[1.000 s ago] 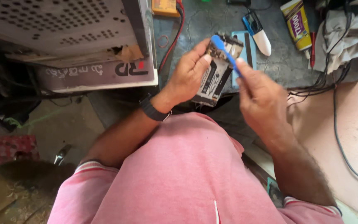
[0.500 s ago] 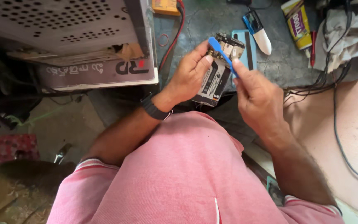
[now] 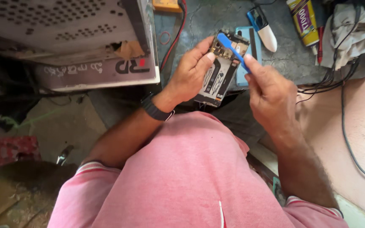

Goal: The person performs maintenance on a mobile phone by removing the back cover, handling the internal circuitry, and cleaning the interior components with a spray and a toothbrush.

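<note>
My right hand (image 3: 271, 90) pinches the blue plastic pry tool (image 3: 232, 50) between thumb and fingers, so it is closed on the tool, and the flat tip of the tool lies over the upper part of the opened phone (image 3: 221, 69). My left hand (image 3: 191, 71) grips this phone by its left edge, thumb on the front and fingers behind, with the back cover off and the inner parts facing me. I hold it in the air above the grey worktop (image 3: 208, 21), a little far from my body.

To do this step well, I think I must keep the tip flat and low, and push with small force only, because the connectors near the top look fine and easy to break. The left hand should hold the phone stiff, so that the tool does not slip over the board. I judge that a short lever movement is safer than a long one.

Against the picture of half a second before, the phone and both hands sit almost at the same place; the tool tip is a little lower over the board, and the camera looks slightly more to the right.

Further out, a light blue flat piece (image 3: 250, 42) lies on the worktop behind the phone, a white and blue tool (image 3: 263, 28) far of it, a yellow tube (image 3: 303, 21) and a grey cloth (image 3: 351, 29) to the far right, and a metal case (image 3: 64, 38) at the left.
</note>
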